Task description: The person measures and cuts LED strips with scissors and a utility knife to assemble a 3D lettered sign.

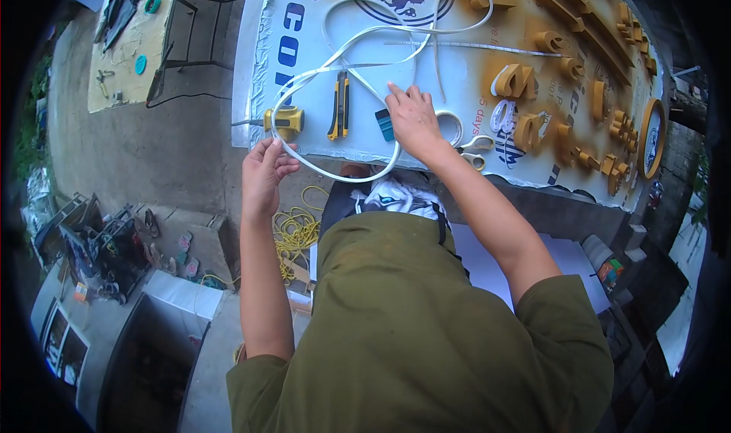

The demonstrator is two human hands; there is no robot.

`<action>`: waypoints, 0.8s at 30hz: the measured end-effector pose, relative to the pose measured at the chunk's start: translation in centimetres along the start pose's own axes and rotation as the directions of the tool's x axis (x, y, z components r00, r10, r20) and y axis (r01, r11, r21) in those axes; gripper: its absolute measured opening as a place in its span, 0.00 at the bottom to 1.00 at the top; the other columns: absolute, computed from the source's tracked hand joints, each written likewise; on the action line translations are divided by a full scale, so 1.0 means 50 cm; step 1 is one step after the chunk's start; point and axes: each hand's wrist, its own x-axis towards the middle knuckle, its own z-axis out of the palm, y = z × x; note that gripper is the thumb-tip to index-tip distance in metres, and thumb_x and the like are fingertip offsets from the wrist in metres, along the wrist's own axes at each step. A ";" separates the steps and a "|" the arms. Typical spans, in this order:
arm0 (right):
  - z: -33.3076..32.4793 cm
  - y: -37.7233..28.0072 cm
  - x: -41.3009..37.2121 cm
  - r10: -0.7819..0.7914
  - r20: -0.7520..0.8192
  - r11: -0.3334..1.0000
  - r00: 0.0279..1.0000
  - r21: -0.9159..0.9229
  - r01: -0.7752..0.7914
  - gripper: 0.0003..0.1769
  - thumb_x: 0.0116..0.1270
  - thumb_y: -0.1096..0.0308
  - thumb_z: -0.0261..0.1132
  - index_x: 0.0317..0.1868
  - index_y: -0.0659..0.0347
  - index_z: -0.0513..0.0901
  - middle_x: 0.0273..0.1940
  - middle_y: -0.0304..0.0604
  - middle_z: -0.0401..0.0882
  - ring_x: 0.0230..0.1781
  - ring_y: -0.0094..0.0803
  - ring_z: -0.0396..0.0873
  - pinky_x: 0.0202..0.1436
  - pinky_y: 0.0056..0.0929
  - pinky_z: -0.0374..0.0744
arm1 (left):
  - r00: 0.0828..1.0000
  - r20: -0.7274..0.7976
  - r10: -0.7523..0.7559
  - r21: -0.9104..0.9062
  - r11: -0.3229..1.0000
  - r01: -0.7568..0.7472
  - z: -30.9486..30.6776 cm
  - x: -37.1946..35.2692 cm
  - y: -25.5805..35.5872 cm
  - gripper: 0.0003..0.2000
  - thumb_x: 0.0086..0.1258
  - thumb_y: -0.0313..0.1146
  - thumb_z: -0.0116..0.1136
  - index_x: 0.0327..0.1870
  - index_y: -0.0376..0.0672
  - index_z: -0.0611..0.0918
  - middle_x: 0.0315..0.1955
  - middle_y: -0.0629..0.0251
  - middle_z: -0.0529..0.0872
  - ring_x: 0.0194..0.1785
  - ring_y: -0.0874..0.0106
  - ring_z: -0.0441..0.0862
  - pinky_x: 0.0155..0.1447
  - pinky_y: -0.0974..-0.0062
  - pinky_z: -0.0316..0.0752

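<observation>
A long white flexible strip lies in loops over a printed white banner on the work table. My left hand pinches the strip at the table's near edge, beside a yellow tool. My right hand rests on the banner with fingers pressed down, touching the strip near a teal scraper and a roll of tape. A yellow and black utility knife lies between my two hands.
Several gold-painted cut-out letters and a round gold-rimmed sign lie on the right of the table. Scissors sit by the near edge. A yellow cord is coiled on the concrete floor below. A second board with tools stands far left.
</observation>
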 end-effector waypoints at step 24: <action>-0.002 0.022 0.019 -0.118 -0.069 0.976 0.991 0.176 0.128 0.29 0.69 0.79 0.57 0.71 0.60 0.78 0.62 0.45 0.87 0.57 0.44 0.79 0.60 0.44 0.74 | 0.997 -0.072 -0.001 -0.066 0.998 -0.004 -0.002 -0.045 -0.111 0.12 0.85 0.36 0.59 0.55 0.34 0.82 0.45 0.55 0.91 0.38 0.73 0.90 0.45 0.76 0.89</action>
